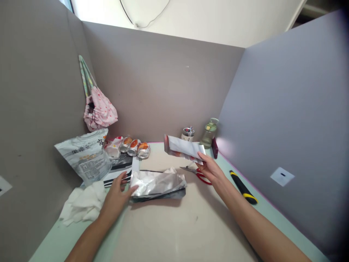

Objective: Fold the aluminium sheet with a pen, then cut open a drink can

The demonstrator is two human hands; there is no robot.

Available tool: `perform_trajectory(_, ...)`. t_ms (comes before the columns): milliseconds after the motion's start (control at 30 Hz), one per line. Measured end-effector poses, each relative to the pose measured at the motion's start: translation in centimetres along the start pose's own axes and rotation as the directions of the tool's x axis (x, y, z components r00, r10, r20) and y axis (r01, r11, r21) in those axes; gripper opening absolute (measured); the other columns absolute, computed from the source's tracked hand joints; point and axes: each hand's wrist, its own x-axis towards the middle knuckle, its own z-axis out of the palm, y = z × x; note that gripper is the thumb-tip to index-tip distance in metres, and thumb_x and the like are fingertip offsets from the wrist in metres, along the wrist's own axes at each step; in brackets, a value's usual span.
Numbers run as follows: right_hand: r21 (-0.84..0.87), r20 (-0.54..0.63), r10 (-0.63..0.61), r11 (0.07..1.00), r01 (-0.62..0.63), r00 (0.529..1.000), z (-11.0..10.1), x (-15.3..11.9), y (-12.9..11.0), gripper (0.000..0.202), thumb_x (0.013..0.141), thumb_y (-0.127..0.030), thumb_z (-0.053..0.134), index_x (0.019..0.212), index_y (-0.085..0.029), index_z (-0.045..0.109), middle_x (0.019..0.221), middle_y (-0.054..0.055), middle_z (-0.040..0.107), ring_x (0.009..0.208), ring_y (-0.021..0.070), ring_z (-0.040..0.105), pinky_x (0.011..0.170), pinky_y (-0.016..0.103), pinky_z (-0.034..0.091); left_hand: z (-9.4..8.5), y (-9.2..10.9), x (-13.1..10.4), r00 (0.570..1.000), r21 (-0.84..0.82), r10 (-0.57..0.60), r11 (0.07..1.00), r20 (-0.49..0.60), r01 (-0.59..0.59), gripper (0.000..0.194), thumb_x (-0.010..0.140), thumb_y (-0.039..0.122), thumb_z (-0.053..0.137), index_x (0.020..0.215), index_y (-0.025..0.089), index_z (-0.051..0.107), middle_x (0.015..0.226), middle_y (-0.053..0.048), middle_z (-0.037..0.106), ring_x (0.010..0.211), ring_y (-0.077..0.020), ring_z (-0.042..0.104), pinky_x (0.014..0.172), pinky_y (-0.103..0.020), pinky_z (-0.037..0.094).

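My right hand (208,167) is raised above the table, its thumb and fingers closed on the right end of a flat foil packet (184,145). The packet's pale silver side faces up, and some red shows along its edge. My left hand (117,194) is open, fingers spread, at the left end of a crumpled silver foil bag (156,183) lying on the table. Its thumb reaches the bag's edge; whether it presses there I cannot tell. Red-handled scissors (203,177) lie below my right hand, partly hidden by it.
On the left stand a large white printed pouch (91,158) and a crumpled white cloth (83,203). Several cans (134,147) lie behind. At the back are a pen holder (187,134) and a green bottle (209,134). A black-yellow tool (243,187) lies right. Grey partitions (163,83) surround the table.
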Motion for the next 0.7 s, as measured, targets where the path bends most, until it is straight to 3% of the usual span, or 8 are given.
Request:
perform_trajectory(100,0.018,-0.001,0.047,0.999,-0.047,0.999,0.3,-0.3,0.5,0.019,0.072,-0.019,0.082,0.085,-0.020,0.069,0.079,0.001,0.075,0.068,0.0164,0.070,0.062,0.025,0.061,0.8,-0.5,-0.3,0.995,0.053,0.017,0.998,0.101,-0.023,0.084,0.065,0.042,0.077,0.141,0.023,0.047,0.122,-0.010,0.065,0.098,-0.0285,0.066,0.087,-0.041,0.051)
perform_trajectory(200,0.016,0.028,0.088,0.996,-0.088,0.996,1.0,-0.7,0.6,0.023,0.067,-0.018,0.086,0.083,-0.018,0.069,0.074,0.000,0.074,0.062,0.0143,0.067,0.058,0.022,0.058,0.7,-0.6,-0.4,0.989,0.082,0.018,0.996,0.145,-0.030,0.071,0.077,0.044,0.066,0.142,0.024,0.045,0.101,-0.005,0.071,0.081,-0.0248,0.069,0.076,-0.037,0.052)
perform_trajectory(400,0.015,0.118,0.142,0.989,-0.145,0.983,2.9,-2.2,-0.4,0.023,0.072,-0.025,0.083,0.090,-0.016,0.071,0.080,0.005,0.076,0.071,0.0206,0.071,0.068,0.031,0.059,-0.5,0.5,-0.7,0.997,0.188,0.048,0.981,0.053,-0.057,0.038,0.087,0.054,0.051,0.112,0.026,0.059,0.091,-0.004,0.071,0.084,-0.0293,0.067,0.079,-0.040,0.047)
perform_trajectory(533,0.016,0.150,0.159,0.986,-0.164,0.976,3.7,-3.0,-0.7,0.023,0.077,-0.026,0.079,0.097,-0.017,0.071,0.087,0.005,0.077,0.077,0.0230,0.072,0.073,0.035,0.059,-0.9,1.4,-0.9,0.991,0.193,0.131,0.972,0.020,-0.132,0.037,0.086,0.058,0.048,0.096,0.026,0.064,0.098,-0.005,0.067,0.091,-0.0284,0.062,0.085,-0.038,0.043)
perform_trajectory(700,0.024,0.155,0.159,0.986,-0.164,0.975,3.7,-3.1,-0.5,0.022,0.079,-0.026,0.078,0.098,-0.017,0.070,0.087,0.005,0.078,0.077,0.0227,0.073,0.069,0.033,0.059,-1.3,1.7,-0.9,0.996,0.144,0.089,0.985,0.006,-0.089,0.039,0.088,0.059,0.046,0.092,0.025,0.064,0.087,-0.003,0.068,0.078,-0.0240,0.060,0.073,-0.033,0.044)
